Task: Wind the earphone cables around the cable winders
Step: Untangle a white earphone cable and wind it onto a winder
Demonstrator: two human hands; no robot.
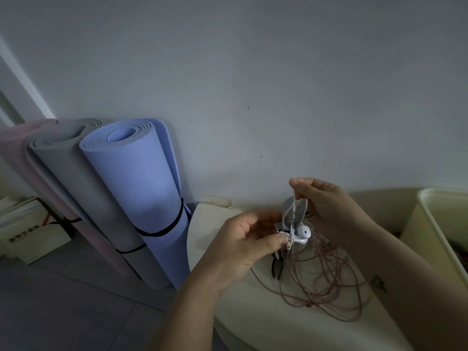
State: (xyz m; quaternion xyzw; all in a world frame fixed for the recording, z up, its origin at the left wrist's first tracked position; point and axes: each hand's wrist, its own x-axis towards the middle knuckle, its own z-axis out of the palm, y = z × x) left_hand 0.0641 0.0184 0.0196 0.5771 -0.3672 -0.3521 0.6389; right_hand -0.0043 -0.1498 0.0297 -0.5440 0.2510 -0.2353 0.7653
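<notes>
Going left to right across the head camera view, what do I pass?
In order: pink mat → grey mat → blue mat → left hand → right hand → bin.

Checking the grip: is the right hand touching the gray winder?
Touching. Head view shows the right hand pinching the top of the gray winder.

Well left of the fingers [298,184], a rolled lilac-blue foam mat [136,193], a rolled grey foam mat [76,173] and a pale pink mat [15,145] lean against the white wall [253,72]; right of the fingers, a cream plastic bin [417,224].
</notes>
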